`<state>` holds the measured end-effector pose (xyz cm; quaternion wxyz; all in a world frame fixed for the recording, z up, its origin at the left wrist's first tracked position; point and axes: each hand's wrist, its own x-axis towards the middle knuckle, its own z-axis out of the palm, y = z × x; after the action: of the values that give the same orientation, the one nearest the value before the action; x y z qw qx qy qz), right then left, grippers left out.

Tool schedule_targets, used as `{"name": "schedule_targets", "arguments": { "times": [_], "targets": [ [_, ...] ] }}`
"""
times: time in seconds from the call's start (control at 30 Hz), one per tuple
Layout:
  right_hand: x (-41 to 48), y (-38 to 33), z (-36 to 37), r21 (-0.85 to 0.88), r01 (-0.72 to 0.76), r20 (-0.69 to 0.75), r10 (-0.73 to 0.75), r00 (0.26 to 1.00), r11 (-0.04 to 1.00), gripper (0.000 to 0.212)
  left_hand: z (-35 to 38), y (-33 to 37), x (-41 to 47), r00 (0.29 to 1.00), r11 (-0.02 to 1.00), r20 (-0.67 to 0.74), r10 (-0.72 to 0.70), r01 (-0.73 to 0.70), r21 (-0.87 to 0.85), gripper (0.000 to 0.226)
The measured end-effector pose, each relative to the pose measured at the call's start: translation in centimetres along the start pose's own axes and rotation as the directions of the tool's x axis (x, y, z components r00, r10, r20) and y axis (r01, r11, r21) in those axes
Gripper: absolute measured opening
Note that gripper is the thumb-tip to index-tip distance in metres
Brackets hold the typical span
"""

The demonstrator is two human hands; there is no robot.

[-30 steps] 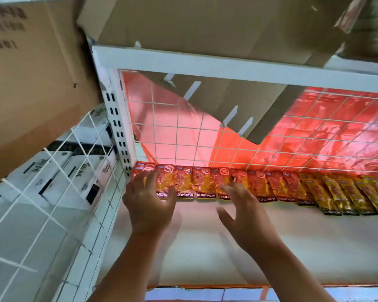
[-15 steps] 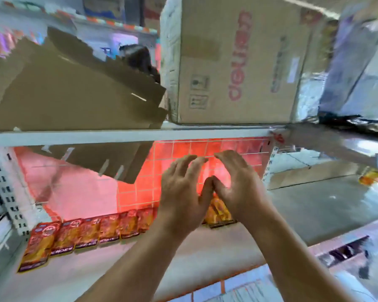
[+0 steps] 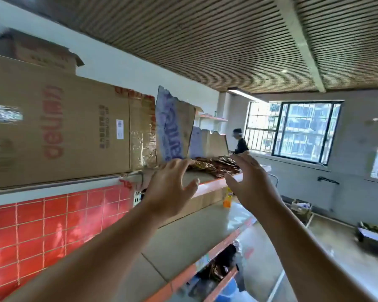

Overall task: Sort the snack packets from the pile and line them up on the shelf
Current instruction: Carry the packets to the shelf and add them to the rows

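A shop stockroom: metal shelving (image 3: 216,186), stacked cardboard cartons (image 3: 59,127) and heaped snack packets (image 3: 214,165).

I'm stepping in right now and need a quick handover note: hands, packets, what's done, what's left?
Left hand: open, empty, reaching up toward the upper shelf edge.
Right hand: open, empty, raised beside it.
Pile of snack packets: on the upper shelf, just beyond both hands, beside the cardboard boxes.
Done: no lined-up row is in view, so progress can't be judged.
Left: probably take packets from the pile and line them up.
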<state>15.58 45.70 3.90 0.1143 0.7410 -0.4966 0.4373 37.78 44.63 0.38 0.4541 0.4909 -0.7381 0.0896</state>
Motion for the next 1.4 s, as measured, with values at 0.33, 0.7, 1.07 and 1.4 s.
{"name": "schedule_targets", "arguments": {
  "times": [0.33, 0.7, 1.07, 1.4],
  "targets": [
    [5.2, 7.9, 3.1, -0.061, -0.023, 0.044, 0.026, 0.999, 0.998, 0.053, 6.4, -3.4, 7.4, 0.995, 0.999, 0.082, -0.050, 0.050, 0.000, 0.055],
    [16.1, 13.9, 15.2, -0.077, -0.011, 0.164, 0.024, 0.986, 0.997, 0.054, 16.3, -13.3, 18.6, 0.965, 0.990, 0.225, -0.136, 0.141, -0.006, 0.068],
    [22.4, 19.3, 25.1, -0.169, 0.019, 0.379, 0.047, 0.924, 0.985, 0.059, 23.2, -18.8, 26.7, 0.915, 0.981, 0.358, -0.189, 0.189, 0.034, 0.049],
    [27.3, 21.3, 29.5, -0.186, 0.121, 0.609, 0.018, 0.793, 0.975, 0.050, 27.8, -18.0, 30.1, 0.840, 0.952, 0.449, -0.305, 0.251, 0.177, 0.016]
  ]
}}
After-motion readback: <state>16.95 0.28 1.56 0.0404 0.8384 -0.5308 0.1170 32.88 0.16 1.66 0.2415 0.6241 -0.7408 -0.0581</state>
